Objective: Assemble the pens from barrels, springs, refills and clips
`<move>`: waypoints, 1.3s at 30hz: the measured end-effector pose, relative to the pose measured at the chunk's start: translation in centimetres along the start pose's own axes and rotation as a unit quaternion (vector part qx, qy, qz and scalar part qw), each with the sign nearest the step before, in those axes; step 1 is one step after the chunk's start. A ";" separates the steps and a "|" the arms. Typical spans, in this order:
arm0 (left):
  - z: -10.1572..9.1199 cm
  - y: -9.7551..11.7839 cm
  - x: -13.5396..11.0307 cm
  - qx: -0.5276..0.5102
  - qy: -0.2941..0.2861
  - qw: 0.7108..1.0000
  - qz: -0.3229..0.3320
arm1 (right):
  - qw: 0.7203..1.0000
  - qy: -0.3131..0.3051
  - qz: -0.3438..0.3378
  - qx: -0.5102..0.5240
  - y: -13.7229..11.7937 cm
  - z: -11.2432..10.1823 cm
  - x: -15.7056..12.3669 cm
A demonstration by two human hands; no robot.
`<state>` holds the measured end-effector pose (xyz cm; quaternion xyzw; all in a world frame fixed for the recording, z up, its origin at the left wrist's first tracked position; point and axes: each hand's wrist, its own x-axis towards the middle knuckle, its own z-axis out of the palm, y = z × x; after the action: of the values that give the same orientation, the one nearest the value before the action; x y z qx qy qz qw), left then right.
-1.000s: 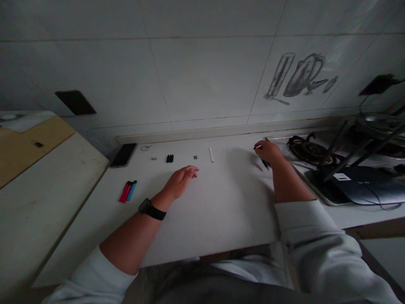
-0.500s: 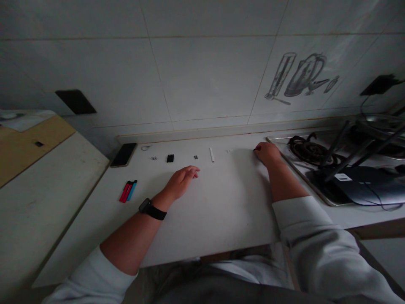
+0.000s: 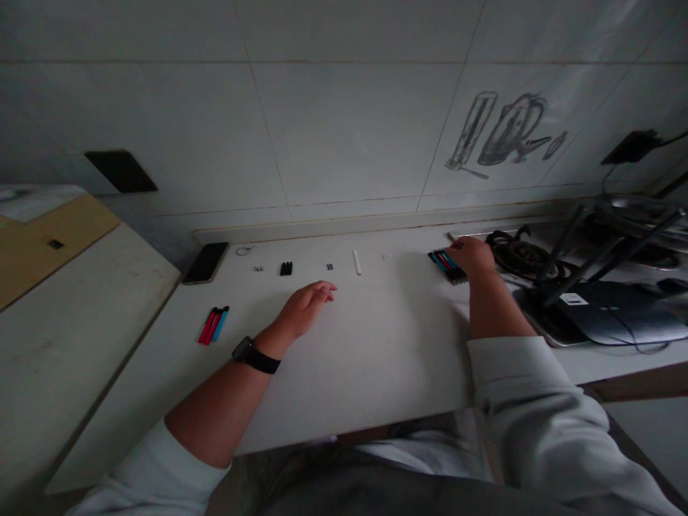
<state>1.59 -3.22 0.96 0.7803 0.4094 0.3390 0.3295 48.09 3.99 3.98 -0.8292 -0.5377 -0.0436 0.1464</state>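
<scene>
My left hand (image 3: 305, 307) rests above the white counter (image 3: 370, 351), its fingers loosely extended and nothing in them. A black-strapped watch (image 3: 256, 355) is on that wrist. At the right, my right hand (image 3: 473, 254) has its fingers curled together at the far end of a row of slim pen-like pieces (image 3: 445, 265), coloured black, blue and red. Its fingertips are hidden, so what they pinch cannot be made out. Red and blue pen-like barrels (image 3: 213, 325) lie at the left. Along the back are short black caps (image 3: 286, 269), a white stick (image 3: 357, 262) and small dark pieces (image 3: 330, 266).
A phone (image 3: 205, 263) lies at the back left beside a ring-shaped item (image 3: 244, 251). Tiny metal bits (image 3: 258, 269) and tiny clear bits (image 3: 386, 256) sit on the counter. To the right is a gas stove (image 3: 529, 254) with a dark flat device (image 3: 618, 315).
My right hand has moved a little to the right, uncovering the row of pen-like pieces. My left hand keeps its pose; the view has shifted slightly.
</scene>
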 end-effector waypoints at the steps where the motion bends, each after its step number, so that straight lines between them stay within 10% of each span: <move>1: 0.0 0.0 0.0 0.001 0.000 1.000 -0.001 | 1.000 -0.016 -0.007 0.000 -0.1 0.1 -0.1; 8: 0.0 0.2 -0.1 0.006 0.003 1.000 -0.002 | 0.994 -0.101 -0.023 -0.035 -1.3 0.8 -0.7; 39: -0.3 1.4 0.0 0.017 -0.010 1.000 -0.005 | 0.991 -0.101 -0.084 -0.032 -0.9 0.9 -0.2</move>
<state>1.93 -3.78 2.23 0.7871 0.4160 0.3221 0.3219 47.09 4.39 3.21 -0.7857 -0.6156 0.0110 0.0601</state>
